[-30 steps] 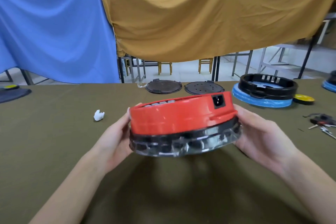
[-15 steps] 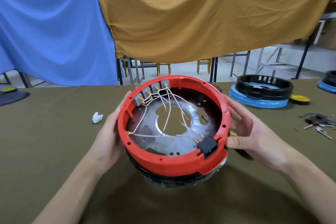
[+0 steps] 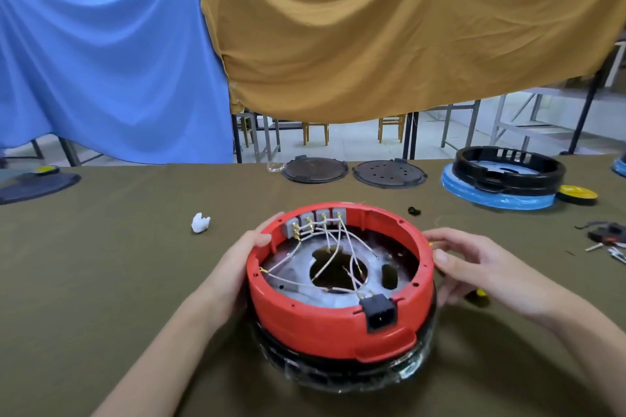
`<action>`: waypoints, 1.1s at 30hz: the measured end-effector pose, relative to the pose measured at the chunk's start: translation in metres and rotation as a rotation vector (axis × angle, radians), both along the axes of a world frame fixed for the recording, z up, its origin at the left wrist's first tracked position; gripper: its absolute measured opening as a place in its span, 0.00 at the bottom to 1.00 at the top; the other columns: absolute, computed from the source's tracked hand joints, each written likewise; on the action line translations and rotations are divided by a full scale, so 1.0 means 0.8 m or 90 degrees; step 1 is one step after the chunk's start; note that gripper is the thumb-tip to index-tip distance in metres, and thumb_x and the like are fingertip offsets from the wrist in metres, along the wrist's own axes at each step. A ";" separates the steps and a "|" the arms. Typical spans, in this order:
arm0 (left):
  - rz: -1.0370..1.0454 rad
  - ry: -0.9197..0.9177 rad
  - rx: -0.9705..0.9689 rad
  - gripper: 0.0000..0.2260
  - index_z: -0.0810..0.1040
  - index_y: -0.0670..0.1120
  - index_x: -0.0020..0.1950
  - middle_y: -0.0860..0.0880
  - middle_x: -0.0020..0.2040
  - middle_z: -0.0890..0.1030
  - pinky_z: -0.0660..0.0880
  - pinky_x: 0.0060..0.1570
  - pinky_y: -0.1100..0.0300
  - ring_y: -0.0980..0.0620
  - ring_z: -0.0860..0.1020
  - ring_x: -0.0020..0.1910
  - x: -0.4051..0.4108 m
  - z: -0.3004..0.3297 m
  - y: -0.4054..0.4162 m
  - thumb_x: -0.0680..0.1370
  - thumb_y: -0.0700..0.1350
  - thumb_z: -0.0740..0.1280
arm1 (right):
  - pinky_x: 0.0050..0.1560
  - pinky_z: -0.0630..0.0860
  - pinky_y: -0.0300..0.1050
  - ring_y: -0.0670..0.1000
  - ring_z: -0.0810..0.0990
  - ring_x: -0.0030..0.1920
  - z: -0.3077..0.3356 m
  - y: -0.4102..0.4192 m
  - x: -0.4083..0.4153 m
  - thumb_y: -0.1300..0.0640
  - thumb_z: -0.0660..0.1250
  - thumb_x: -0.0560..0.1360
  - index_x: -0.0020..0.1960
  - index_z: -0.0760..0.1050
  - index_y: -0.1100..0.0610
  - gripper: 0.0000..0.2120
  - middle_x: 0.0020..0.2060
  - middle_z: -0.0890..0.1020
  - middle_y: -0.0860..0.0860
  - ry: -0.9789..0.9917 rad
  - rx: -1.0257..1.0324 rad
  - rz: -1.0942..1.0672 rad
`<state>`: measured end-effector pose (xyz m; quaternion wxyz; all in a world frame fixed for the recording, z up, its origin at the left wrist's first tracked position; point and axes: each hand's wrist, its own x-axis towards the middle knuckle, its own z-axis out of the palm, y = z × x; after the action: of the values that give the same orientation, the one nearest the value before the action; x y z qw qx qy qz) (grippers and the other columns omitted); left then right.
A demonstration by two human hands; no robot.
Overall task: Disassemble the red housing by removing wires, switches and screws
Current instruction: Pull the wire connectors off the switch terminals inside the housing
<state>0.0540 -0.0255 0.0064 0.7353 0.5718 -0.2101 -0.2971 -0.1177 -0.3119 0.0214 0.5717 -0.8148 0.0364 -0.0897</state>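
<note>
I am holding the red housing (image 3: 338,318) open side up on the olive table (image 3: 101,264), right in front of me, where it is sitting on a black and clear base (image 3: 345,372). Inside it, white wires (image 3: 333,247) are running from a row of grey switches (image 3: 313,218) on the far wall down across a metal plate (image 3: 366,261) with a round hole in the middle. A black power socket (image 3: 380,313) is sitting in the near rim, facing me.

My left hand (image 3: 233,267) is cupping the left side of the housing, thumb hooked over the rim and pressing on it — the fingers are wrapping out of sight behind the wall. My right hand (image 3: 474,267) is resting against the right side with the thumb on the rim and the fingers spread and only lightly bent, touching more than gripping.

Just beyond the housing a small black piece (image 3: 414,211) is lying on the cloth, and to the left a small white piece (image 3: 200,223). At the far edge two dark round lids (image 3: 315,170) are lying side by side. Further right, a black ring (image 3: 508,169) is standing on a blue disc (image 3: 498,198), with a yellow disc (image 3: 577,194) just beside it, and some tools (image 3: 606,235) are lying at the right edge. Behind the table — a blue cloth (image 3: 111,78) and a mustard cloth (image 3: 389,37) are hanging.
</note>
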 end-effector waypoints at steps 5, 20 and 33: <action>-0.009 -0.057 0.074 0.21 0.74 0.54 0.70 0.48 0.64 0.80 0.68 0.70 0.49 0.46 0.78 0.64 0.006 -0.007 -0.008 0.79 0.42 0.54 | 0.35 0.80 0.44 0.58 0.85 0.36 0.017 -0.002 -0.002 0.37 0.64 0.73 0.54 0.83 0.48 0.19 0.46 0.84 0.53 0.120 -0.059 -0.031; -0.020 -0.129 0.079 0.16 0.81 0.51 0.63 0.43 0.60 0.83 0.74 0.63 0.48 0.42 0.80 0.60 0.038 -0.012 -0.018 0.80 0.38 0.61 | 0.56 0.73 0.45 0.46 0.77 0.51 0.026 0.053 0.133 0.50 0.69 0.77 0.54 0.78 0.48 0.07 0.50 0.78 0.46 -0.074 -0.490 -0.040; -0.029 -0.466 0.391 0.14 0.79 0.55 0.57 0.52 0.51 0.83 0.80 0.53 0.51 0.53 0.83 0.48 0.043 0.045 -0.039 0.78 0.38 0.66 | 0.45 0.66 0.35 0.40 0.71 0.47 0.039 0.052 0.136 0.45 0.72 0.74 0.50 0.74 0.45 0.09 0.48 0.71 0.44 -0.012 -0.517 0.028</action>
<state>0.0882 -0.0567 0.0423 0.4029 0.8251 -0.3703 -0.1407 -0.0091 -0.2702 0.0528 0.2057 -0.9740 -0.0242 -0.0918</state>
